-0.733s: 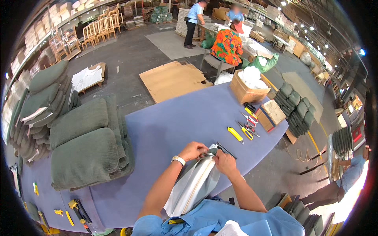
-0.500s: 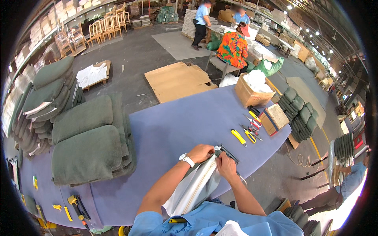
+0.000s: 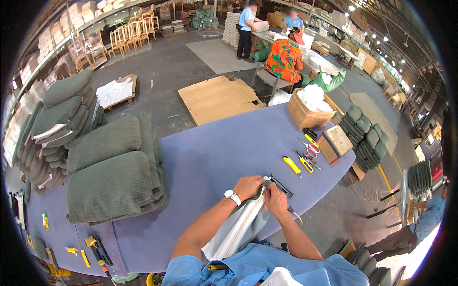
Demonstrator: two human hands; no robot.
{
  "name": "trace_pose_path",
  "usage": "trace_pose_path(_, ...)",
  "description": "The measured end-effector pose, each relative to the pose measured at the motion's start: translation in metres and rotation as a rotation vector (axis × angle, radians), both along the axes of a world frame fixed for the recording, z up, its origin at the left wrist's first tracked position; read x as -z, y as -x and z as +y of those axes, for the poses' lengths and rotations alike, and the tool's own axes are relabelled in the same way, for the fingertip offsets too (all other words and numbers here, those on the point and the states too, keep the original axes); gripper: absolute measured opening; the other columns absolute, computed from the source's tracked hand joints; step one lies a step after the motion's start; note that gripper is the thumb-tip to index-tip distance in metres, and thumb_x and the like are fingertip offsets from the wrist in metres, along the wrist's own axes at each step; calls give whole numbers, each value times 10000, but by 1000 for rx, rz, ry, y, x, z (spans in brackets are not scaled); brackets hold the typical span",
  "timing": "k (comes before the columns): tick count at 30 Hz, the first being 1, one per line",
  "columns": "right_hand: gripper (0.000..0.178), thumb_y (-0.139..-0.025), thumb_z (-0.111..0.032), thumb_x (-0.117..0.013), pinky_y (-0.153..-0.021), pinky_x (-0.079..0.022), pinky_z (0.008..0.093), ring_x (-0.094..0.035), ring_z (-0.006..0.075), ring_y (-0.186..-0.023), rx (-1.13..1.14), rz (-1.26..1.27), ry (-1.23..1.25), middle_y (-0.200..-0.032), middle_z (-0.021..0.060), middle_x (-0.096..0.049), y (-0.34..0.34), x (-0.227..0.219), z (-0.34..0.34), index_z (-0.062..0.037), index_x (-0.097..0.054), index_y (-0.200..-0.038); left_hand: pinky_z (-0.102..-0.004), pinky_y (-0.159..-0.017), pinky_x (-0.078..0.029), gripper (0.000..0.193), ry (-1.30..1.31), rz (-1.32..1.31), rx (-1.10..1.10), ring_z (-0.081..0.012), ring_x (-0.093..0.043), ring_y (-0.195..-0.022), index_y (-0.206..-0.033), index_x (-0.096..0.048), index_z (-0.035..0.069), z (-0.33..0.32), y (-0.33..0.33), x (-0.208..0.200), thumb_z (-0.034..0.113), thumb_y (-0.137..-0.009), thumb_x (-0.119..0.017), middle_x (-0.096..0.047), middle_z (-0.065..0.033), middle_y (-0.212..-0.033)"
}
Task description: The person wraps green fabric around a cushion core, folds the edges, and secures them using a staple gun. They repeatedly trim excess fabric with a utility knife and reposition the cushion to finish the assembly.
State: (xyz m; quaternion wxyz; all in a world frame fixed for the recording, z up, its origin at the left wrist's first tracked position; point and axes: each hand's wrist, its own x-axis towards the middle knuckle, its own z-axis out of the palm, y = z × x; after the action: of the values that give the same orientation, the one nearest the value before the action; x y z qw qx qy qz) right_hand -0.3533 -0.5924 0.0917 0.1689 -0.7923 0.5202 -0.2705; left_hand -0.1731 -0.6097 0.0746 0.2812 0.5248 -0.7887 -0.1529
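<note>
Both hands are at the far end of a grey-green fabric piece [image 3: 261,220] with a white inner face and a thin yellowish line along it. It stretches from my fingers back toward my body. My left hand [image 3: 249,188], with a white watch on the wrist, is closed on the fabric edge. Close beside it, my right hand [image 3: 275,200] pinches the same end; its fingertips partly hide the grip. A long black tool [image 3: 281,186] lies on the table just beyond my right hand, and a pale hose [image 3: 296,217] curves nearby.
Stacked dark green cushions [image 3: 107,186] cover the table's left part. Yellow cutters [image 3: 292,166], scissors [image 3: 311,148], a small box [image 3: 335,142] and a carton of white stuffing [image 3: 310,110] lie at the right. A yellow-and-black tool [image 3: 98,249] is at lower left. Co-workers are behind.
The whole view has shifted slightly, with the table things appearing a little farther right. Both hands keep their hold on the fabric. A standing co-worker's arm now reaches to a pale bundle.
</note>
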Motion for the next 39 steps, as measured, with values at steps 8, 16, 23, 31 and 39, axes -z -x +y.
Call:
trace_pose_path(8, 167, -956, -165, -623, -662, -521, 574, -679, 469, -765, -19, 8, -68, -837, 233, -692, 4, -2, -1, -55, -526, -1035, -468, -724, -556, 169, 31, -22, 53, -326, -686, -937, -1064, -644, 116, -7, -1, -2, 124, -903, -593, -688, -67, -1026)
trace_pose_path(16, 183, -938, -134, -635, -646, -523, 558, -677, 469, -735, 41, -45, -19, -785, 217, -688, 4, 7, 2, -61, -525, -1064, -451, -719, -558, 138, 55, 15, 86, -330, -694, -897, -1044, -641, 116, -1, -7, 5, 137, -910, -615, -694, -64, -1017)
trace_pose_path(23, 154, -936, -136, -626, -630, -526, 552, -684, 447, -725, 34, -71, 9, -798, 212, -697, 3, 1, 9, -72, -554, -1056, -452, -751, -572, 184, 53, 35, 149, -336, -698, -934, -1099, -671, 105, 2, -11, 1, 176, -946, -597, -710, -60, -1084)
trace_pose_path(31, 146, -930, -150, -647, -661, -545, 521, -703, 413, -804, 36, -102, -42, -911, 162, -714, 15, -3, 14, -85, -572, -1036, -409, -1183, -385, 705, -276, 151, 145, -375, -460, -1425, -1456, -459, -78, 41, 8, -17, 283, -892, -682, -469, -271, -1526)
trace_pose_path(39, 244, -904, -245, -735, -643, -546, 445, -711, 362, -726, 176, -221, -218, -753, 162, -693, 33, -8, 17, -52, -602, -972, -423, -1144, -434, 945, -304, 3, 71, -345, -414, -1462, -1554, -320, -18, 69, 39, -29, 346, -821, -794, -362, -213, -1614)
